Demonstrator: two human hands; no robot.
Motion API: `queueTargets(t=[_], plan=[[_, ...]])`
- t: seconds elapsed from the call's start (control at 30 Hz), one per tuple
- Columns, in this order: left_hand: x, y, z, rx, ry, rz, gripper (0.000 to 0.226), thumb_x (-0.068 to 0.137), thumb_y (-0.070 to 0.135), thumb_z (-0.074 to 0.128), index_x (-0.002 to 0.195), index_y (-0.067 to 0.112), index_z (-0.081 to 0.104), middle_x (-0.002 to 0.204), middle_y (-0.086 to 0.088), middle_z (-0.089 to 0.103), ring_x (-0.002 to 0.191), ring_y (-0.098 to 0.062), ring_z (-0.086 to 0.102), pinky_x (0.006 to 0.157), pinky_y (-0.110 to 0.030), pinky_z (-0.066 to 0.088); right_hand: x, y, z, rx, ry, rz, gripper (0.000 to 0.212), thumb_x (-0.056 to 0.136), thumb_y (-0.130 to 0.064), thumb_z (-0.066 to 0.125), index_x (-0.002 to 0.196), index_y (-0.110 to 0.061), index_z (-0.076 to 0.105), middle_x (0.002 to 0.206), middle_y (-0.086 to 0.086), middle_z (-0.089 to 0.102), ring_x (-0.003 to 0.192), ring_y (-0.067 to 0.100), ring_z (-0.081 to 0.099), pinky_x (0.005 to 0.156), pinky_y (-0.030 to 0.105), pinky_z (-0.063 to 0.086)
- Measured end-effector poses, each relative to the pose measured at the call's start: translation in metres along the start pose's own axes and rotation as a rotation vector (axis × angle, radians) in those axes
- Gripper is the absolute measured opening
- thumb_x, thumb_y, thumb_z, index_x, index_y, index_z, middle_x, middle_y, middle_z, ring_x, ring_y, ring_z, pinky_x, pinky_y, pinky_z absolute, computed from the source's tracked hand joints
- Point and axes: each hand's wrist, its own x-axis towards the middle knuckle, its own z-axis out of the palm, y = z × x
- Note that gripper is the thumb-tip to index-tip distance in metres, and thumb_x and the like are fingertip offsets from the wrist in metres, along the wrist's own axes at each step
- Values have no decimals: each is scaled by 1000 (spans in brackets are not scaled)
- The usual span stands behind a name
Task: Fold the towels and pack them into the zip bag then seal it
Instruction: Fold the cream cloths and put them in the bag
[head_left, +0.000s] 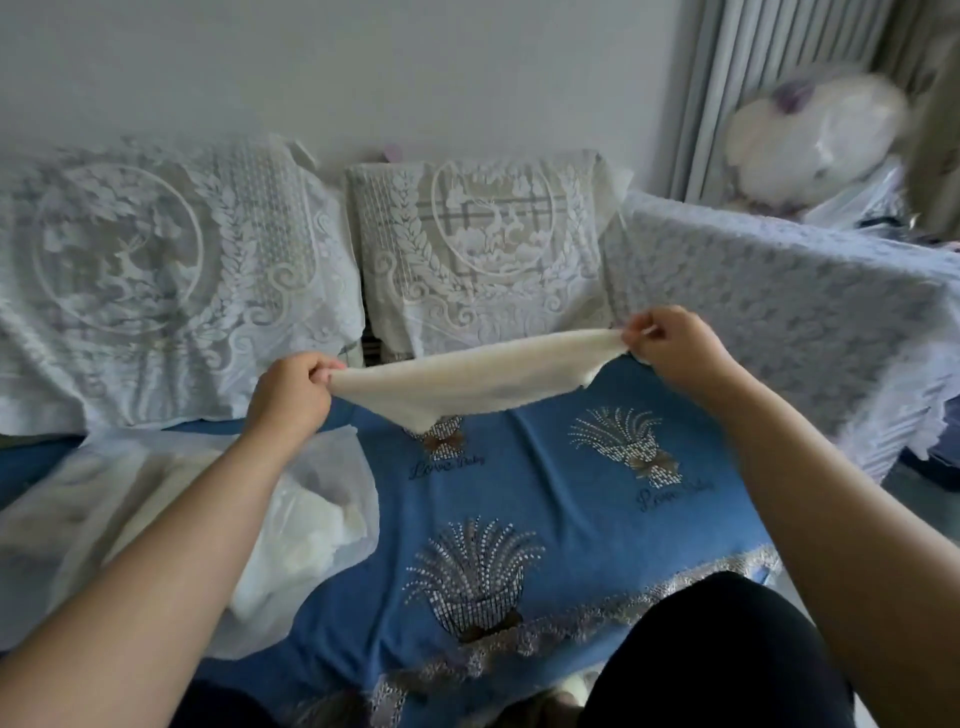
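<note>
Both hands are holding one cream towel (475, 382) stretched in the air above the blue sofa cover (571, 519), probably to pull it flat and line up the edges before a fold. The left hand (291, 389) is pinching the towel's left end, fingers closed tightly around it; the right hand (670, 343) is pinching the right end, held slightly higher, fingers likewise curled shut. The middle is sagging, lowest point hanging just over the cover. The translucent zip bag (311, 519) is lying on the cover under the left forearm, white cloth showing inside; whether its mouth is sealed cannot be told.
</note>
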Motion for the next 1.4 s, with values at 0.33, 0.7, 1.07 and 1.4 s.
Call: queueTargets(t=[0.33,0.7,1.07,1.4], plan=[[-48,-4,21,605,-810,-61,31,86,5,48,104,21,68,63,-2,55,47,-16,46,45,-19,38,-42,53,50,-88,-1064,399,15,95,-8,52,81,-10,58,44,-6,53,34,5,42,38,17,34],[-69,-5,55,537,-471,196,56,91,49,50,140,26,38,151,-2,35,139,-23,32,107,-39,32,-104,32,176,-317,-795,-45,101,78,-67,56,152,-20,7,160,7,5,145,30,16,115,48,24],[-84,-72,12,479,-137,-56,58,86,13,51,140,19,32,128,-17,35,113,-39,43,81,-46,43,-104,26,200,-679,-541,105,35,93,-12,37,126,-9,47,127,14,41,111,34,49,82,40,44],[-77,-98,10,14,-3,-112,25,88,34,62,71,16,60,63,7,57,65,-20,54,55,-29,35,-73,-79,183,724,-247,150,35,78,-19,53,112,-27,57,104,4,64,87,15,64,69,34,59]])
